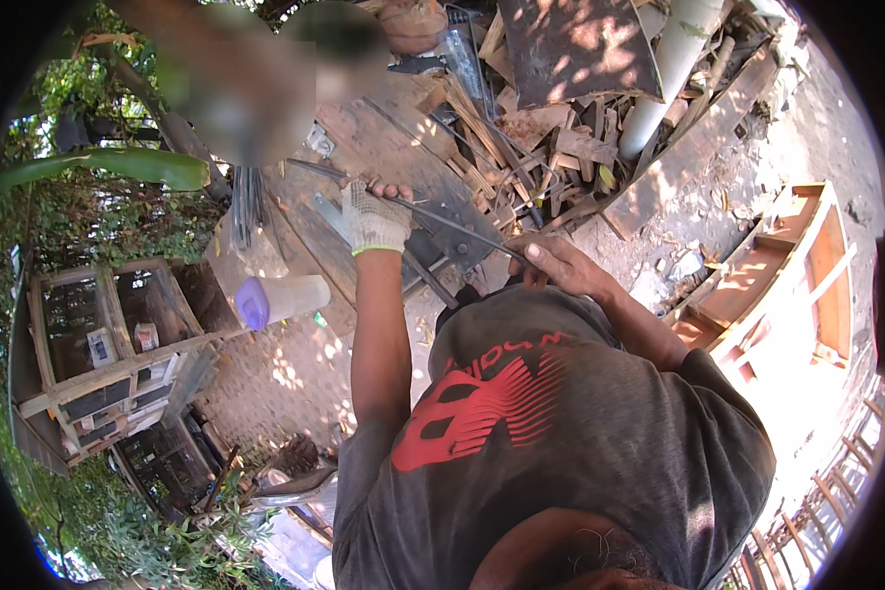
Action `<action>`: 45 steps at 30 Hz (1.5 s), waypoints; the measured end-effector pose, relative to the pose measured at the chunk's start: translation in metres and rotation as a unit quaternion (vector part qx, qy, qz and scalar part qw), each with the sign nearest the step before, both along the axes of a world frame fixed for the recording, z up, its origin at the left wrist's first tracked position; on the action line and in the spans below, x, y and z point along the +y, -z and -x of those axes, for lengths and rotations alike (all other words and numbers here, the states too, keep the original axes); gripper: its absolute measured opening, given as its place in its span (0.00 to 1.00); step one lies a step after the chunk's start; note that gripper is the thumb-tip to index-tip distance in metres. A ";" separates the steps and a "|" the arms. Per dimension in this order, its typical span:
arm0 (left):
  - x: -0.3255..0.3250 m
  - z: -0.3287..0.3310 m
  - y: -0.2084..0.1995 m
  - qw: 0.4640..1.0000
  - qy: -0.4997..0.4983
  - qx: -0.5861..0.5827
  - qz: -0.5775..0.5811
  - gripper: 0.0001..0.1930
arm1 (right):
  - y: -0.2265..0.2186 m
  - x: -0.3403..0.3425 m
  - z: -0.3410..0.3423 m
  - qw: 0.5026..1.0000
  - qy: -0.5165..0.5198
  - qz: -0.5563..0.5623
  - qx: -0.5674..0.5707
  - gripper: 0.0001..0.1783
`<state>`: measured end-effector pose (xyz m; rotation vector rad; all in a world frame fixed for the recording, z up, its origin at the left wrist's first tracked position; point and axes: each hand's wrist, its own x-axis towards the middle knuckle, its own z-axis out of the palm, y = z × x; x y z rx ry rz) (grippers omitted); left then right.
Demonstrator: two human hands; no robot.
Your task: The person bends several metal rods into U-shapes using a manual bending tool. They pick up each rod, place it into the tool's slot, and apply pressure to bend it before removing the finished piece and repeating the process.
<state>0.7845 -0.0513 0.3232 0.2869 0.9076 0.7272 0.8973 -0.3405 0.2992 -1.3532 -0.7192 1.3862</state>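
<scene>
A thin dark metal rod [442, 218] slants across in front of me, over a wooden workbench [364, 133]. My left hand [377, 214], in a knitted work glove with bare fingertips, is closed round its middle. At its near right end, my bare right hand [559, 264] grips it close to my body. Below the rod, a dark metal plate [452, 239] with bolts lies on the bench's near edge. Beside my gloved hand is a flat grey metal strip [331, 218]. The rod's far end reaches a blurred patch, so what it touches there is hidden.
A bundle of thin rods [249, 205] hangs at the bench's left. Near it lies a translucent container with a purple lid [254, 303]. Scrap wood [585, 147] and a white pipe [671, 79] are heaped at far right. A wooden shelf frame [118, 354] stands left.
</scene>
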 end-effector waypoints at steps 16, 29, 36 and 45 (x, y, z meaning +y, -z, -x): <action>0.054 0.070 0.079 0.909 0.079 0.284 -0.295 0.12 | 0.035 0.053 0.042 0.938 0.145 0.040 0.311 0.12; 0.013 0.016 0.036 0.888 0.202 0.243 -0.334 0.20 | 0.023 0.058 0.066 0.861 0.000 0.067 -0.504 0.38; 0.038 0.031 0.067 0.909 0.304 0.112 -0.262 0.17 | 0.071 0.051 0.078 0.970 0.087 0.000 -0.227 0.40; 0.057 0.026 0.082 0.884 0.361 0.140 -0.263 0.18 | 0.053 0.066 0.092 0.894 0.127 0.027 -0.429 0.34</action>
